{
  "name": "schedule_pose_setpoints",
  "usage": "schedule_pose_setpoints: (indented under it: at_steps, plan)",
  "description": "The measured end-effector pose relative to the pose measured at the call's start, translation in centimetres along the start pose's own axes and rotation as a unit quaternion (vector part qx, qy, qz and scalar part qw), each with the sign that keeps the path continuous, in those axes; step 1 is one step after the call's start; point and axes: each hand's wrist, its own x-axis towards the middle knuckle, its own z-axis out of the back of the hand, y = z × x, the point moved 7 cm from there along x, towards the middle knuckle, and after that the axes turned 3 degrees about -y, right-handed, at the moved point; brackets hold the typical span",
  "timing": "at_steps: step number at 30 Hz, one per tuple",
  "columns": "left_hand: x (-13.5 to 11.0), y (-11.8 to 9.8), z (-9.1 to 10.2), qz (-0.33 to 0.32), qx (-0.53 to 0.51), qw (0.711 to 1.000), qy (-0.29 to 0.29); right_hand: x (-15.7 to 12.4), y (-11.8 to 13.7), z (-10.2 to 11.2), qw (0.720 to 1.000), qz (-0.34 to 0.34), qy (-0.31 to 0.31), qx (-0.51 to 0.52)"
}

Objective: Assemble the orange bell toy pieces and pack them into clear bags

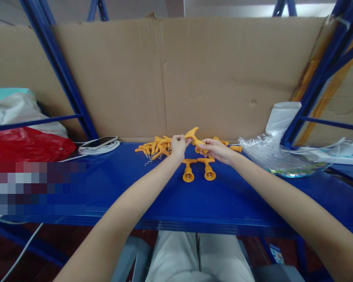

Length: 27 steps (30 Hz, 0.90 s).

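Both my hands meet over the back of a blue shelf (170, 199). My left hand (179, 145) pinches one end of an orange plastic T-handle piece (192, 134), fingers closed. My right hand (216, 150) grips the other end of that piece, also closed. Just in front of my hands two finished orange pieces (188, 170) (208, 169) stand side by side with their wide mouths toward me. A heap of loose orange pieces with small metal springs (155, 147) lies left of my hands. A few more orange pieces (234, 147) lie to the right.
A phone on a coiled white cable (99, 144) lies at the left, beside a red bag (23, 147). Crumpled clear plastic bags (270, 156) sit at the right. A cardboard sheet (176, 78) walls the back. Blue rack posts (61, 74) stand on both sides.
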Motion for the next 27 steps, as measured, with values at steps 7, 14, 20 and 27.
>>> schedule_pose_setpoints:
  at_steps: [7, 14, 20, 27]
  plan:
    - [-2.6, 0.2, 0.2, 0.055, 0.205, 0.932, 0.295, -1.9, -0.6, 1.2, 0.995, -0.028, 0.057, -0.073]
    - [-1.9, 0.5, 1.5, 0.065, 0.201, 0.948, 0.239, -2.6, -0.3, 2.4, 0.997, 0.003, -0.007, -0.080]
    - [-0.8, 0.5, 2.5, 0.069, 0.166, 0.965, 0.193, -2.7, 0.3, 5.3, 0.992, -0.005, -0.093, -0.084]
    - [-0.9, 0.1, 2.5, 0.082, 0.141, 0.967, 0.195, -2.7, 0.7, 7.1, 0.983, 0.030, -0.110, -0.141]
